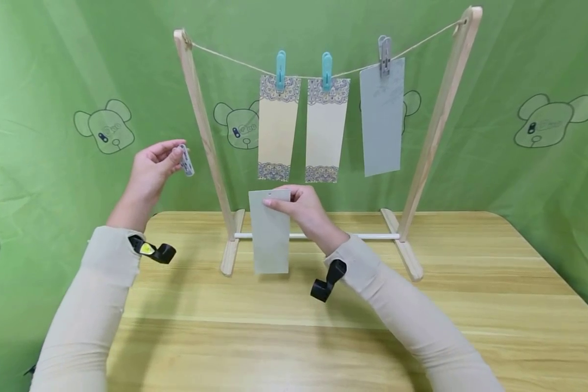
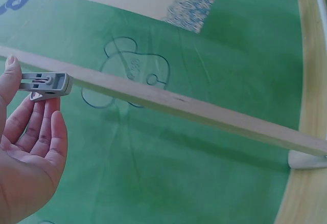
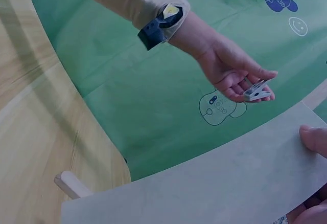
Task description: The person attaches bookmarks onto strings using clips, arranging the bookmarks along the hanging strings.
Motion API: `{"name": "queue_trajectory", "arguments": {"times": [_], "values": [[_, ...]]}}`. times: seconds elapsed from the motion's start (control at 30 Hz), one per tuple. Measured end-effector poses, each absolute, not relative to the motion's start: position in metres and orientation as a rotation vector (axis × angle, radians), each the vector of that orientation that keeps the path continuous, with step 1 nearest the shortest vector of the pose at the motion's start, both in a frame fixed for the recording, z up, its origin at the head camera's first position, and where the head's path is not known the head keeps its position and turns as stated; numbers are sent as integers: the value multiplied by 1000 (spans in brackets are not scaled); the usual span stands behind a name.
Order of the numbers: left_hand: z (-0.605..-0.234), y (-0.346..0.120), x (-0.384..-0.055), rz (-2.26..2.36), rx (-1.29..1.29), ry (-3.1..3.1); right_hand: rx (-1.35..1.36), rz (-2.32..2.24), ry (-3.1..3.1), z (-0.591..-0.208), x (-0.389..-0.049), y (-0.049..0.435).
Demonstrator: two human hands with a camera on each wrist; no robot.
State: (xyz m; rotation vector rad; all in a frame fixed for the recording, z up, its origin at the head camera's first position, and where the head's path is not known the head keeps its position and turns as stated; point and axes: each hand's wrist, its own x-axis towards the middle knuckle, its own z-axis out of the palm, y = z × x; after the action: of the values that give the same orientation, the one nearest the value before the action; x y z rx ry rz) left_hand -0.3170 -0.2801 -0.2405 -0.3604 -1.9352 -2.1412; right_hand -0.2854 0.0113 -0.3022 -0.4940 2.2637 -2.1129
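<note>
My left hand pinches a grey clothespin between thumb and fingers, left of the wooden stand's left post. In the left wrist view the clothespin points away from the fingers. My right hand grips a plain grey card near its top edge, thumb in front; a small hole shows at the card's top. This card hangs upright in front of the stand, below the string. In the right wrist view the grey card spans the lower part, with the left hand and its clothespin beyond.
A string sags between two wooden posts. Teal clothespins hold two patterned cards on it; a grey clothespin holds another grey card at right. A white bar joins the stand's feet on the wooden table.
</note>
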Motion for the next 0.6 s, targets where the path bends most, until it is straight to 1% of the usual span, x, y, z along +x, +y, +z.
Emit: {"name": "queue_trajectory", "arguments": {"times": [0.2,0.37,0.6], "values": [[-229,-275,-317,-2104,-375,-1969,-476,-2017,2291,-314,-288,11],[-219,-271,-316,-2103,-393,-1964,-526,-1971,2291,-329,-289,12],[-187,-259,-314,-2133,-436,-1929,-519,-1856,2370,-353,-289,14]]}}
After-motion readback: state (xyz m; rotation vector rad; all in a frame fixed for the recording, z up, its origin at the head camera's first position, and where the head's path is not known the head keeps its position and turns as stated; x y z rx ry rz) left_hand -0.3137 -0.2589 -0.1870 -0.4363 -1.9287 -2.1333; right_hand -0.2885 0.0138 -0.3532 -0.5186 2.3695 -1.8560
